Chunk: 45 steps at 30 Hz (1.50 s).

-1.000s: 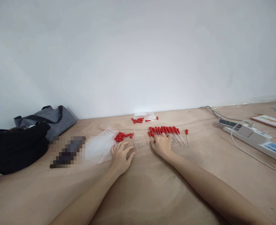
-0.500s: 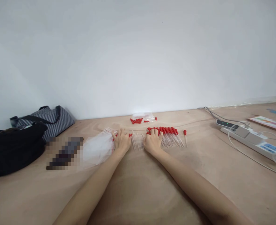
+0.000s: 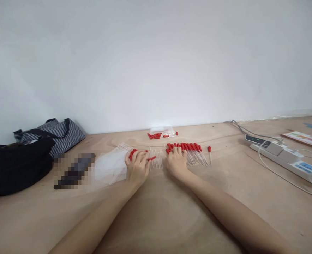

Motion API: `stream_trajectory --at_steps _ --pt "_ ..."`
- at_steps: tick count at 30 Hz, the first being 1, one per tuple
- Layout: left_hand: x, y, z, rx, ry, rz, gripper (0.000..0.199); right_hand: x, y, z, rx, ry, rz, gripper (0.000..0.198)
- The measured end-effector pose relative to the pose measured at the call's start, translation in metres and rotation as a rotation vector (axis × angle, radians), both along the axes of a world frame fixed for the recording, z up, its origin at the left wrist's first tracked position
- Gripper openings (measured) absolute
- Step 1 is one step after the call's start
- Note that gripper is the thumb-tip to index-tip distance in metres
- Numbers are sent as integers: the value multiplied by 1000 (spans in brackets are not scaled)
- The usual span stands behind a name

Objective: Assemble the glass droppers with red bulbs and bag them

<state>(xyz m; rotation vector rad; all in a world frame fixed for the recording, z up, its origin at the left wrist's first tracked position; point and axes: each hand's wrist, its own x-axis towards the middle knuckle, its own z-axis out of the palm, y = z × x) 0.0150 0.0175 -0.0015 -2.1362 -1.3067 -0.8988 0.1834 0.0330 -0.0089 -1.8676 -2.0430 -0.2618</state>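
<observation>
My left hand (image 3: 138, 168) curls over loose red rubber bulbs (image 3: 135, 152) and has one red bulb (image 3: 152, 158) poking out rightward at its thumb and index finger. Bare clear dropper tubes (image 3: 157, 158) lie side by side between my hands. My right hand (image 3: 177, 163) is bent down over the left end of a row of droppers with red bulbs (image 3: 189, 146). Its fingers are close together, and their tips and whatever they hold are hidden. A single dropper (image 3: 209, 151) lies apart, right of the row.
Clear zip bags (image 3: 109, 165) lie left of my left hand. More red bulbs (image 3: 154, 135) and a clear bag (image 3: 161, 129) are near the wall. A power strip (image 3: 285, 160) with cables stands right; a striped bag (image 3: 66, 135) and black bag (image 3: 21, 165) sit left.
My left hand has drawn slightly back toward me, and a red bulb now shows at its fingertips. My right hand has shifted a little to the right along the dropper row.
</observation>
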Motion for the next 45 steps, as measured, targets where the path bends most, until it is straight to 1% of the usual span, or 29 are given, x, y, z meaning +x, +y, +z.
stream_trajectory --at_steps 3,6,8,10,12,16,19,21,24,29,33,40,45 --pt "-3 -33 -4 -61 -18 -194 12 36 -26 -7 136 42 218 15" --pt "-5 -52 -8 -172 -19 -326 11 68 -48 -17 191 112 415 11" --pt "-5 -55 -10 -223 -23 -363 10 81 -55 -22 184 160 487 12" --pt "-5 -55 -10 -260 -33 -364 10 87 -58 -23 158 186 524 13" --pt "-4 -54 -10 -291 -32 -361 10 88 -58 -21 123 191 544 14" --pt "-2 -52 -14 -336 1 -362 20 84 -56 -17 62 192 556 16" --pt "3 -50 -17 -367 14 -373 16 79 -57 -18 50 215 568 14" --pt "7 -49 -17 -371 -1 -379 12 74 -57 -20 70 226 583 13" --pt "13 -48 -14 -392 -57 -351 14 67 -56 -22 135 219 587 15" --pt "15 -49 -13 -481 -116 -263 13 56 -58 -19 206 251 511 13" --pt "14 -50 -13 -473 -111 -273 12 52 -64 -20 227 239 516 14" --pt "16 -50 -14 -400 -119 -308 12 48 -68 -24 278 190 551 12" --pt "13 -50 -17 -379 -142 -319 13 46 -70 -24 277 203 599 14"
